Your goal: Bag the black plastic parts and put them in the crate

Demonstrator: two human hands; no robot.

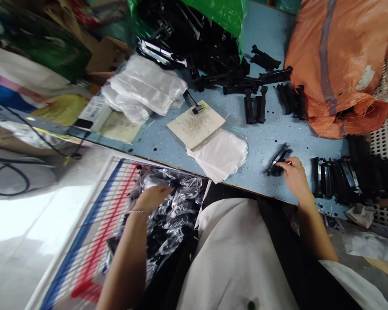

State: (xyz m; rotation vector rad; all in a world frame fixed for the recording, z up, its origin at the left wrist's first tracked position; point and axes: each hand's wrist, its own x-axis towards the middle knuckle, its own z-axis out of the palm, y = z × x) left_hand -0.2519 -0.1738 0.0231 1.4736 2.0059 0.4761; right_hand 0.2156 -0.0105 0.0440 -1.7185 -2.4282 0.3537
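Black part (280, 160) in pinching grip of right hand (295, 175); left hand (152, 198) over bagged parts (180, 212), grip unclear

No word, number or brand can be read with certainty. Dark print is carried by the white box (96, 111), well to the left of the right hand's (294, 173) grip on the black part (281, 158) and farther out, but it is too small and blurred to be made out. Faint marks on the yellowish paper (122, 128) beside that box are equally blurred.
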